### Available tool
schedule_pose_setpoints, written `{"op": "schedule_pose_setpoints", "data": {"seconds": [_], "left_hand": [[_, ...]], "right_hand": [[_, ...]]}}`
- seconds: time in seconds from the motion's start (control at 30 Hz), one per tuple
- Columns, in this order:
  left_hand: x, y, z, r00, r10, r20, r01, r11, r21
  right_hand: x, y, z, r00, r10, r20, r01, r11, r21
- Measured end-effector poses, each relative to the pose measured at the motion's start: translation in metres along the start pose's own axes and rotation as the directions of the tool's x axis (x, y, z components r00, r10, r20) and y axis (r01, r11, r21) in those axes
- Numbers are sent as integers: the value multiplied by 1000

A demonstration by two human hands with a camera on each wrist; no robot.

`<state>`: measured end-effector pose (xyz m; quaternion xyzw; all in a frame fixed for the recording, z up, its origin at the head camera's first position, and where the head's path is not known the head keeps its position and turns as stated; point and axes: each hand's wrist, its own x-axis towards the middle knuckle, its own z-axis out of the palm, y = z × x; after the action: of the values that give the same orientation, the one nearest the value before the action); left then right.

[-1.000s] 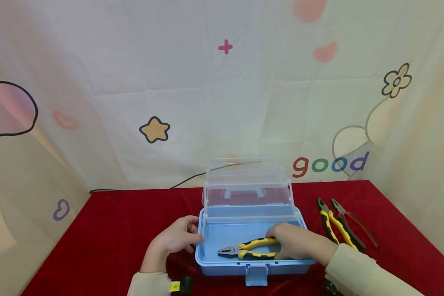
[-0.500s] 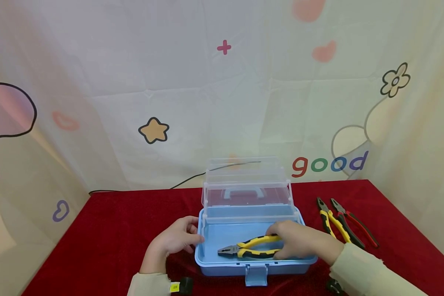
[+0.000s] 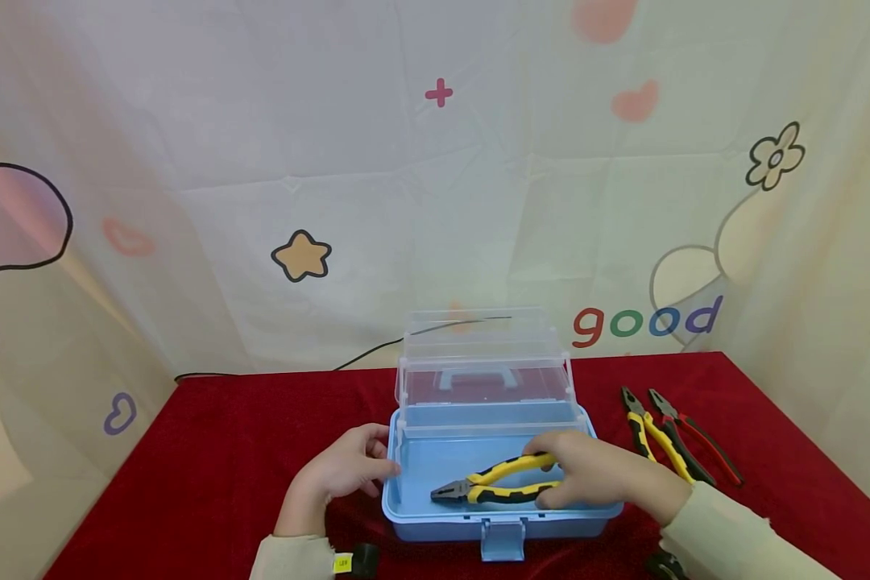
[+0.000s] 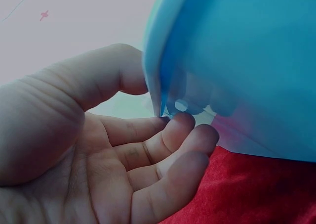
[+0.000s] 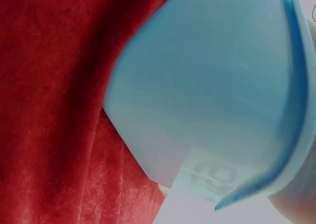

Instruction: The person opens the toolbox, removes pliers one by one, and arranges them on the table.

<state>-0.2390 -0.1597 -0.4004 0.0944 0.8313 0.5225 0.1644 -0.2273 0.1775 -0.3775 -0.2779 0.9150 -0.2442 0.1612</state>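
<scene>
A light-blue plastic toolbox (image 3: 435,528) stands at the table's front with its lid raised. My right hand (image 3: 590,477) reaches inside and grips the yellow-and-black handles of a pair of combination pliers (image 3: 468,489). The pliers' nose points left, low over the box floor; whether it touches cannot be told. At the box's left end, my left hand (image 3: 348,463) holds the side: in the left wrist view the thumb lies at the rim (image 4: 150,78), with the curled fingers by the outer wall. The right wrist view shows the toolbox's outer wall (image 5: 202,85), with the pliers hidden.
To the right, yellow-and-black pliers (image 3: 652,435) and red-and-black pliers (image 3: 703,443) lie side by side on the red cloth (image 3: 246,435). The clear lid and tray (image 3: 489,374) rise at the toolbox's back. A front latch (image 3: 503,541) hangs down. Behind is a printed curtain (image 3: 377,201).
The right hand has moved slightly right and up, the pliers' handles rising with it and the nose shifting a little right. The left hand stays at the box side.
</scene>
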Motion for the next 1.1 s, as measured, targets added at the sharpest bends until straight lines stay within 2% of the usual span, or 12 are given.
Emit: {"op": "schedule_pose_setpoints", "data": {"seconds": [0.37, 0.57, 0.87, 1.1], "left_hand": [[-1, 0, 0, 1000, 10, 9, -10, 1000, -9], [0, -1, 0, 1000, 17, 8, -17, 1000, 4], [2, -1, 0, 1000, 8, -1, -8, 1000, 7], [2, -2, 1, 1000, 8, -1, -8, 1000, 9]], "right_hand": [[-7, 0, -3, 999, -9, -34, 10, 999, 43], [-11, 0, -3, 998, -44, -47, 48, 996, 82], [-16, -2, 0, 991, -90, -101, 95, 994, 48], [-23, -1, 1, 986, -94, -137, 106, 991, 79]]}}
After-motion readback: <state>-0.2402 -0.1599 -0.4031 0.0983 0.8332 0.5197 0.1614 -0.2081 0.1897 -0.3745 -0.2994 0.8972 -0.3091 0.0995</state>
